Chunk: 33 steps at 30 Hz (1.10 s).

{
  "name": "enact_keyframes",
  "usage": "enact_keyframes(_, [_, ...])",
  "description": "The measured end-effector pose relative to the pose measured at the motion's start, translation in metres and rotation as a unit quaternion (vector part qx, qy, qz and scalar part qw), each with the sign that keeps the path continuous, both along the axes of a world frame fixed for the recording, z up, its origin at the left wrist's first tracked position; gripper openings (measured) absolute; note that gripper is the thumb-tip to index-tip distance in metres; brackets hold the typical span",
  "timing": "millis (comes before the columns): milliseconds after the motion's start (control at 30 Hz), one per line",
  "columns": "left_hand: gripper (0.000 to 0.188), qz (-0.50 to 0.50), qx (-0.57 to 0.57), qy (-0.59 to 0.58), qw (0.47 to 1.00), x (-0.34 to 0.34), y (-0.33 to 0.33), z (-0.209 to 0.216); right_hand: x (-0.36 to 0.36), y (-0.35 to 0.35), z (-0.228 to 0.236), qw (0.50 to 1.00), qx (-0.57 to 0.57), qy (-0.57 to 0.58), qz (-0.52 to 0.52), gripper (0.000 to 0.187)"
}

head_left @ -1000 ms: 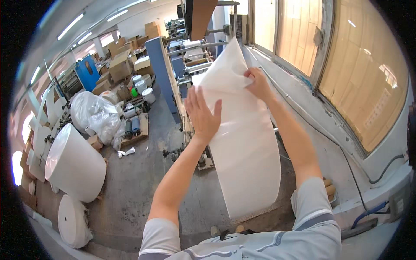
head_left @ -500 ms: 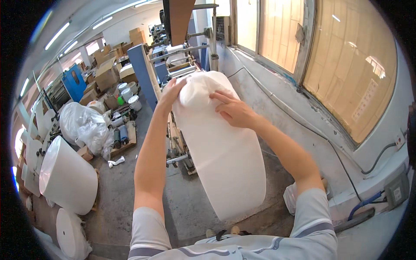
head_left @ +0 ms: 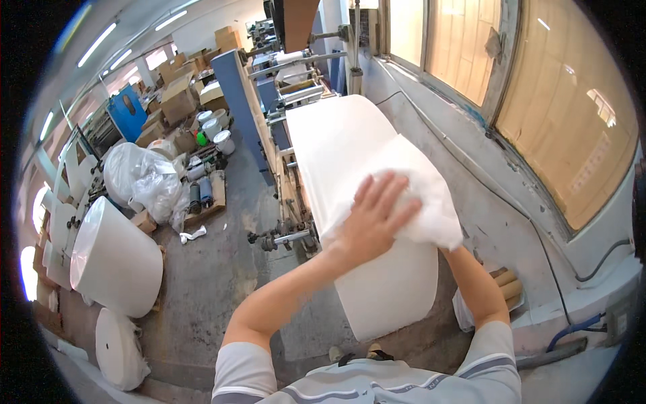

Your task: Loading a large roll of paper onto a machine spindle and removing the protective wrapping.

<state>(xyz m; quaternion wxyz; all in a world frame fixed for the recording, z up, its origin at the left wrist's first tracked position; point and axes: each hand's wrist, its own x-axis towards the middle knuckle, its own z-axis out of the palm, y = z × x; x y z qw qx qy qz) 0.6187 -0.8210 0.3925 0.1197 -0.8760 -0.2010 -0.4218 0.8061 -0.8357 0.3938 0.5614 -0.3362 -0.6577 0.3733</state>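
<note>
your left hand (head_left: 377, 219) lies flat with fingers spread on a crumpled wad of white sheet (head_left: 410, 195), pressing it against the big white roll (head_left: 363, 202) in front of you. your right hand is hidden behind the wad, so you cannot tell its grip. another white roll (head_left: 114, 259) stands on the floor to your left.

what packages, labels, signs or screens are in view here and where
Cardboard boxes: stacked at far upper left, brown, rectangular.
Clear plastic bag: on the floor left of the machine, bulging, whitish.
Wrapped white roll: upright on the floor at left, cylindrical, under clear film.
Smaller wrapped roll: lower left, white.
No signs or screens visible.
</note>
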Motion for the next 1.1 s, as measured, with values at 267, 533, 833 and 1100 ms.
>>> enact_keyframes(267, [0.074, -0.001, 0.022, 0.046, 0.999, 0.016, 0.048, 0.035, 0.084, 0.095, -0.032, 0.972, 0.007, -0.061, -0.225, 0.046])
enact_keyframes(533, [0.063, -0.023, 0.123, 0.127, 0.984, 0.011, 0.053, 0.038, 0.040, 0.064, 0.077, 0.990, -0.141, -0.020, 0.009, 0.047])
enact_keyframes(833, [0.101, 0.009, -0.504, -0.424, 0.752, -0.094, 0.082, 0.059, -0.025, 0.016, 0.040, 0.810, 0.421, -0.390, -0.122, 0.055])
enact_keyframes(1100, [0.072, 0.041, -0.327, -0.257, 0.908, -0.041, 0.013, 0.056, 0.025, 0.001, 0.010, 0.987, -0.155, -0.039, 0.008, 0.062])
